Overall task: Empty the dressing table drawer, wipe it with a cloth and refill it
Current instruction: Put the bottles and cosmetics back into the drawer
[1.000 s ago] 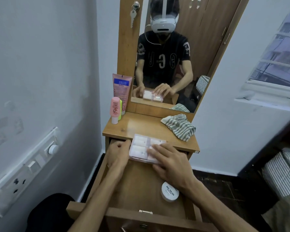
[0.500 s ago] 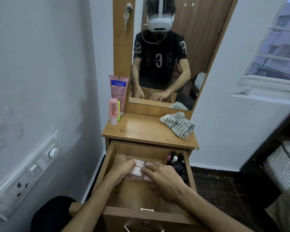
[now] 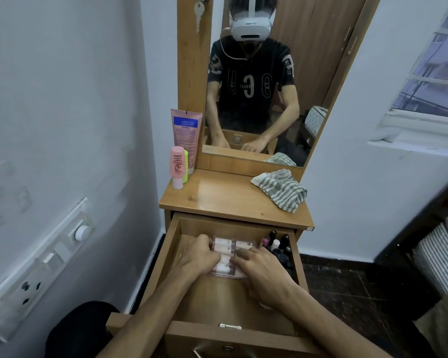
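**Both hands on clear box, inside open drawer**

Drawer (image 3: 163,257) is pulled out under the tabletop (image 3: 225,197). Clear box (image 3: 229,250) with pale compartments sits on the drawer floor, toward the back, left of centre.

Left hand (image 3: 199,257): on the box's left edge, fingers curled around that side, grip closed on the box. Right hand (image 3: 263,273): over the box's right and front part, fingers bent down onto the lid and edge, also gripping the box. Can't tell if the box is fully resting on the drawer floor or slightly lifted.

Nail polish bottles (image 3: 277,245) stand packed in the drawer's back right corner, just beside the box, dark caps up. Some look dark, one pink, one white; exact count unclear.

On the tabletop:
- striped cloth (image 3: 282,189), bunched, at the right rear, well apart from both hands
- pink tube (image 3: 186,135) standing cap down at the left rear, against the mirror frame
- small pink bottle (image 3: 177,166) in front of it, with a yellow-green item (image 3: 186,166) just behind, mostly hidden

Mirror (image 3: 256,99) shows the person in a dark shirt with a white headset, both hands down at the drawer. Key (image 3: 199,14) hangs on the frame at top left. Switch panel (image 3: 52,257) is on the left wall.
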Tool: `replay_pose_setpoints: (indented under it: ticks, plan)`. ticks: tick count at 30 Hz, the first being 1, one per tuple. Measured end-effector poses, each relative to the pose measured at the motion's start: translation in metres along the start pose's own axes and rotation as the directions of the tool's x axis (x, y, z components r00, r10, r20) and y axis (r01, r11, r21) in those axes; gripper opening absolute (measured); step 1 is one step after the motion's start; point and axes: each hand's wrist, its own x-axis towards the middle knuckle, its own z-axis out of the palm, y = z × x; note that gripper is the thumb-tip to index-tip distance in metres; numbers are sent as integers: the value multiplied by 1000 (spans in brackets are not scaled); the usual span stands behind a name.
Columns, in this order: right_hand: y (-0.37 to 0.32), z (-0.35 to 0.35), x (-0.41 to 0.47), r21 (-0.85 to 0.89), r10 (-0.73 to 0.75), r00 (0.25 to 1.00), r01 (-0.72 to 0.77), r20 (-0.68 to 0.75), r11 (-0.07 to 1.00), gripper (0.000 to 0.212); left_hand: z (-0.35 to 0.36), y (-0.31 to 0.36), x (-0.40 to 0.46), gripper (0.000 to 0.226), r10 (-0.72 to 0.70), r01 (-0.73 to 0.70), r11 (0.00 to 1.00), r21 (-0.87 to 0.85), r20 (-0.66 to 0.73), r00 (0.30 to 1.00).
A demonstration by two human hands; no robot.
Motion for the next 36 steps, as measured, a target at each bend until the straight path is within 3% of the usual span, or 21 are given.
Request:
replay_pose_setpoints:
  ticks: [4,7,11,15,17,23,31,36]
  plan:
    - [-4,-16,9,57,21,999,-19,-27,998,38,0,0,-1,21,15,-15,1000,-23,-10,1000]
    - [-8,-48,27,213,163,968,-121,-189,970,33,-5,8,-8,9,24,-23,1000,13,-152,988]
    - [-21,-104,74,464,347,818,-113,-459,879,25,-18,21,-21,19,88,-58,995,84,-414,906]
    - [-32,-143,142,468,317,775,-31,-547,883,39,-28,27,-29,22,82,-105,994,-2,-608,790]
    - [-36,-152,175,431,295,792,-45,-535,901,40,-31,27,-31,24,50,-114,992,-56,-654,755]
    - [-36,-147,210,313,162,897,-27,-412,949,41,-34,18,-27,19,-53,-102,977,-188,-674,737]
    - [-10,-142,128,579,305,873,-33,-379,815,24,-39,18,-30,23,-156,-151,930,-336,-731,664]
    - [5,-127,31,698,344,916,-109,-207,708,13,-34,19,-31,17,-56,-205,941,-268,-723,689]
